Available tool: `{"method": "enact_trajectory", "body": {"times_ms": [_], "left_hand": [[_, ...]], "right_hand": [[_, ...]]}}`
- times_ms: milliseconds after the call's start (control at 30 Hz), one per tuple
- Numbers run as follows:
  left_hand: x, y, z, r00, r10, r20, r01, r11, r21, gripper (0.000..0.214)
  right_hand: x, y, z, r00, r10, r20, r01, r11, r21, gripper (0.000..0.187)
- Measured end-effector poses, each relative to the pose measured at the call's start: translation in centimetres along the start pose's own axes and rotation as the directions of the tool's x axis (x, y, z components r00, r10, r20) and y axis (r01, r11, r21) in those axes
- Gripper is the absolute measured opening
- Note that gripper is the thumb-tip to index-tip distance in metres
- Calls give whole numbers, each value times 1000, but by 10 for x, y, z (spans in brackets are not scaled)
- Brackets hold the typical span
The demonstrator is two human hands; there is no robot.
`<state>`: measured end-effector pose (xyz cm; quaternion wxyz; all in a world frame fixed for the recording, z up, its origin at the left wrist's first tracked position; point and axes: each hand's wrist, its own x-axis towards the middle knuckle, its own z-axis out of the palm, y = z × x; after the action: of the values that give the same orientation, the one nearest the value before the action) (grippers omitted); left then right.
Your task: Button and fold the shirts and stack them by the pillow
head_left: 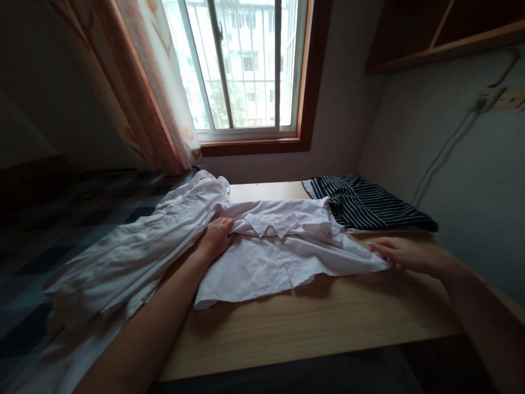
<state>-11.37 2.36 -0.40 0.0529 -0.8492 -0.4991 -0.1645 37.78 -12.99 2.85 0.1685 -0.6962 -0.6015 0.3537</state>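
Note:
A white collared shirt lies partly folded on a wooden table, its pointed collar near the middle. My left hand rests on the shirt's left side by the collar, its fingers lying over the cloth. At the right, my right hand pinches the shirt's drawn-out corner between thumb and fingers, pulling the fabric into a point. The fingertips there are slightly blurred.
A crumpled white cloth runs along the left, over the table edge and a dark checked surface. A black striped garment lies at the back right. Beyond are a window, a curtain and wall sockets with a hanging cable.

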Motion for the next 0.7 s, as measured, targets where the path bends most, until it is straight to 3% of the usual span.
{"method": "enact_trajectory", "body": {"times_ms": [67, 133, 267, 333, 433, 500, 600, 633, 700], "left_hand": [[0, 0, 1, 1000, -7, -1, 7, 1000, -1, 28], [-1, -1, 0, 1000, -7, 4, 7, 1000, -12, 29], [-3, 4, -19, 998, 66, -1, -66, 991, -118, 50], [-4, 18, -37, 991, 130, -43, -136, 977, -165, 59], [-10, 64, -59, 955, 282, -91, -295, 929, -224, 48], [-18, 106, -62, 909, 415, -24, -407, 876, -260, 28], [-30, 164, -47, 845, 521, 120, -487, 842, -233, 37], [-33, 179, -39, 841, 520, 149, -494, 851, -179, 38], [-34, 197, -28, 829, 528, 182, -522, 849, -83, 20]], "right_hand": [[8, 0, 6, 983, -124, -134, 122, 992, -22, 59], [17, -2, 14, 961, -206, -181, 200, 978, -55, 56], [27, -9, 28, 959, -219, -182, 201, 973, -114, 46], [28, -14, 31, 949, -216, -229, 200, 975, -94, 44], [29, -21, 30, 925, -204, -320, 215, 977, -3, 46], [31, -24, 28, 913, -193, -360, 227, 972, 55, 48], [35, -27, 26, 907, -157, -392, 215, 971, 109, 46], [35, -28, 26, 907, -145, -396, 210, 970, 124, 44], [36, -28, 27, 906, -134, -401, 207, 968, 145, 41]]}}
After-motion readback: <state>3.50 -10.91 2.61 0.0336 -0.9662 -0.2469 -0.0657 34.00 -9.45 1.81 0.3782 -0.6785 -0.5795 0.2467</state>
